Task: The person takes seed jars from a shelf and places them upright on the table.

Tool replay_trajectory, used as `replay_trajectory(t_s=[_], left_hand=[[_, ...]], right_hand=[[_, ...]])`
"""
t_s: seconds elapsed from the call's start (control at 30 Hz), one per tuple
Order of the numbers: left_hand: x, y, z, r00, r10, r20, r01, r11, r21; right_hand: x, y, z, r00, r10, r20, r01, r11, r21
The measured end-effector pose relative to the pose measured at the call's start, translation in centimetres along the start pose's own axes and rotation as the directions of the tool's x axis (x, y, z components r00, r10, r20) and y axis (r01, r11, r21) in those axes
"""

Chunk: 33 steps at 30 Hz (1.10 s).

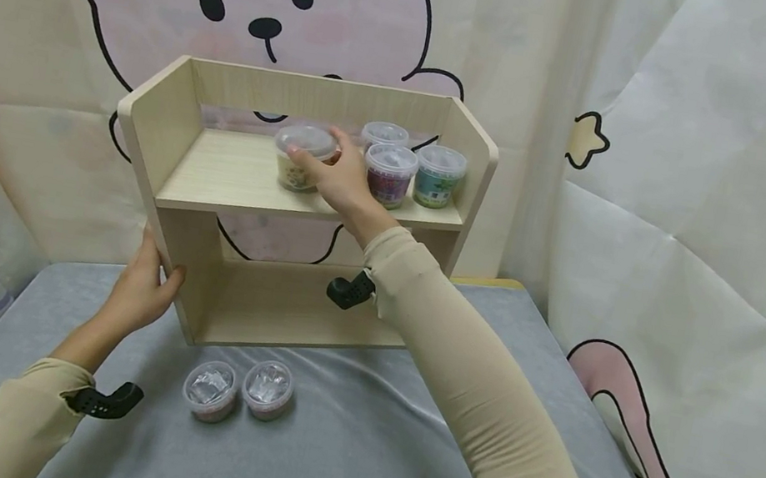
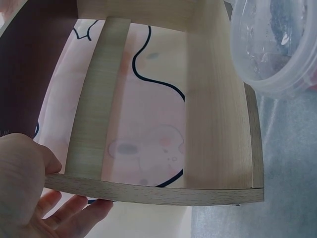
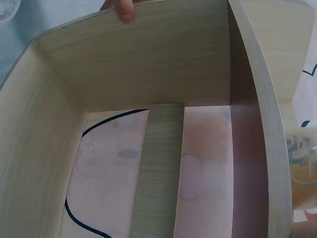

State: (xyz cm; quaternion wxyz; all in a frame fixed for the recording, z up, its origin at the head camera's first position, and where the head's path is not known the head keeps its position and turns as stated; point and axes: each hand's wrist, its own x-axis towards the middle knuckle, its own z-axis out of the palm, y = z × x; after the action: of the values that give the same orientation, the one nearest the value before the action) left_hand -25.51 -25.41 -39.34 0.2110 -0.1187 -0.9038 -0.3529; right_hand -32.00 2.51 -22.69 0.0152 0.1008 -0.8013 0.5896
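A small two-tier wooden shelf stands on the table. My left hand grips its left side panel low down, thumb on the inner face and fingers outside, as the left wrist view also shows. On the upper tier my right hand holds a clear-lidded plastic tub with yellowish contents, fingers and thumb around its lid. To the right of that hand stand a purple tub, a teal tub and, behind them, another lidded tub. In the right wrist view the held tub is partly cut off.
Two more lidded tubs, a left one and a right one, sit side by side on the grey tablecloth in front of the shelf. A printed curtain hangs close behind the shelf. The lower tier lies under the right forearm.
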Motion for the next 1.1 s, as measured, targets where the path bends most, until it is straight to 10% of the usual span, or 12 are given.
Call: replay_trajectory(t_s=[0.73, 1.1], left_hand=[[-0.1, 0.0, 0.0, 1.000, -0.008, 0.004, 0.008, 1.000, 0.001], [-0.1, 0.0, 0.2, 1.000, -0.021, -0.002, 0.021, 1.000, 0.009]], right_hand=[[-1.4, -0.9, -0.7, 0.989, 0.065, 0.130, -0.079, 0.991, 0.107], [-3.8, -0.9, -1.4, 0.976, -0.042, 0.214, 0.002, 0.983, 0.182]])
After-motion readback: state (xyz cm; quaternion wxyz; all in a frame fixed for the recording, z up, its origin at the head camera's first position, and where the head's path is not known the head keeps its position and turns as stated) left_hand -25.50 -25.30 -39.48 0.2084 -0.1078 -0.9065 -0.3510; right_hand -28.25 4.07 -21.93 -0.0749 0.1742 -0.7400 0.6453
